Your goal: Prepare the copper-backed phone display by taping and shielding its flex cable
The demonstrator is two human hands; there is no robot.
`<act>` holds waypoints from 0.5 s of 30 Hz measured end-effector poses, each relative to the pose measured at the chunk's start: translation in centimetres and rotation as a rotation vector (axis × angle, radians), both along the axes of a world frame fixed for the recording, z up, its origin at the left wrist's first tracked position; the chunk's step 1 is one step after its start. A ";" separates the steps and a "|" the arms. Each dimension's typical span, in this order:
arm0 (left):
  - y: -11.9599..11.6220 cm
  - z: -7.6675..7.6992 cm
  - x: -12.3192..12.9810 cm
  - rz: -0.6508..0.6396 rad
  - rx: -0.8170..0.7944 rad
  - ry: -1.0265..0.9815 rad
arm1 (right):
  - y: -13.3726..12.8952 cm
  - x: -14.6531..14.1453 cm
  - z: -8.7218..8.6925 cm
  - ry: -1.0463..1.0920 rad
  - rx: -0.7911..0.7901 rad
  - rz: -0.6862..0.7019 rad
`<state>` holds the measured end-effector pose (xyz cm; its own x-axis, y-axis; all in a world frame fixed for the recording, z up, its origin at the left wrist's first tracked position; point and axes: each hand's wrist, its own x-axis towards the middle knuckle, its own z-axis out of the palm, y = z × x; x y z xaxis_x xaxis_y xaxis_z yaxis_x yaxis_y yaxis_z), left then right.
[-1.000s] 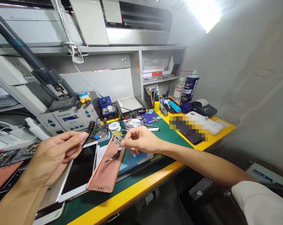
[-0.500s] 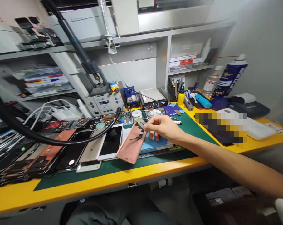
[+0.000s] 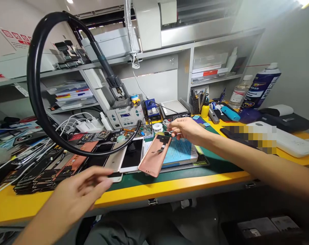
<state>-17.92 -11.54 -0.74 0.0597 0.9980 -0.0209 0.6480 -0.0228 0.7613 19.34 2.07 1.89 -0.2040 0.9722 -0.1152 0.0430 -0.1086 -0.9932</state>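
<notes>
A rose-gold phone back cover [image 3: 154, 158] with dark patches at its upper end lies tilted against a blue-topped box [image 3: 181, 149]. At that upper end my right hand [image 3: 183, 129] is pinched closed. Something small and greyish shows at its fingertips, too small to make out. My left hand [image 3: 85, 190] is over the table's front edge, thumb and fingers apart, holding nothing. Just beyond its fingers are a gold phone back [image 3: 113, 160] and a white-framed phone [image 3: 132, 154]. Farther left, dark phone parts [image 3: 42, 177] lie in a stack.
A thick black hose [image 3: 33, 78] loops over the left side, in front of a grey rework station [image 3: 125, 115]. A solder spool [image 3: 158, 127] lies behind the phones. On the right stand a yellow bottle [image 3: 204, 110] and a blue spray can [image 3: 259, 88]. A green mat [image 3: 134, 182] covers the yellow table.
My left hand has come into view from the lower left. The view has swung left and up. My right hand stays at the cover's upper end, lifted slightly.
</notes>
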 end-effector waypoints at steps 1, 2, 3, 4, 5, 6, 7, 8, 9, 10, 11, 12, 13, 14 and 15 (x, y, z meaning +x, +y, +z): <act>1.7 2.0 3.6 -0.033 0.011 0.099 | 0.3 0.1 0.0 0.008 0.008 -0.014; 3.2 3.8 6.9 -0.089 0.013 0.187 | 0.5 0.1 -0.1 0.018 0.016 -0.025; 4.6 5.0 9.7 -0.117 0.046 0.274 | 0.7 0.2 -0.3 0.029 0.023 -0.035; 5.7 5.8 11.8 -0.160 0.045 0.377 | 0.8 0.3 -0.6 0.040 0.030 -0.041; 6.6 6.2 13.2 -0.194 0.041 0.488 | 0.7 0.4 -0.9 0.052 0.037 -0.044; 7.2 6.3 14.1 -0.223 0.047 0.566 | 0.7 0.4 -1.2 0.064 0.044 -0.046; 7.6 6.1 14.5 -0.246 0.040 0.628 | 0.5 0.5 -1.5 0.079 0.052 -0.047; 7.9 5.8 14.6 -0.260 0.033 0.666 | 0.3 0.6 -1.7 0.094 0.060 -0.049; 8.1 5.5 14.6 -0.268 0.020 0.682 | 0.1 0.7 -1.9 0.112 0.066 -0.051; 8.2 5.3 14.5 -0.271 0.001 0.682 | 0.0 0.8 -2.0 0.130 0.073 -0.055; 8.3 5.1 14.5 -0.276 -0.024 0.670 | -0.2 0.8 -2.1 0.150 0.078 -0.060; 8.5 5.1 14.5 -0.276 -0.050 0.643 | -0.3 0.8 -2.1 0.168 0.085 -0.066; 8.6 5.2 14.6 -0.275 -0.077 0.603 | -0.4 0.8 -2.1 0.186 0.092 -0.075; 8.7 5.3 14.8 -0.273 -0.096 0.560 | -0.4 0.8 -2.1 0.202 0.099 -0.086; 8.8 5.5 14.9 -0.275 -0.111 0.518 | -0.4 0.8 -2.1 0.216 0.105 -0.098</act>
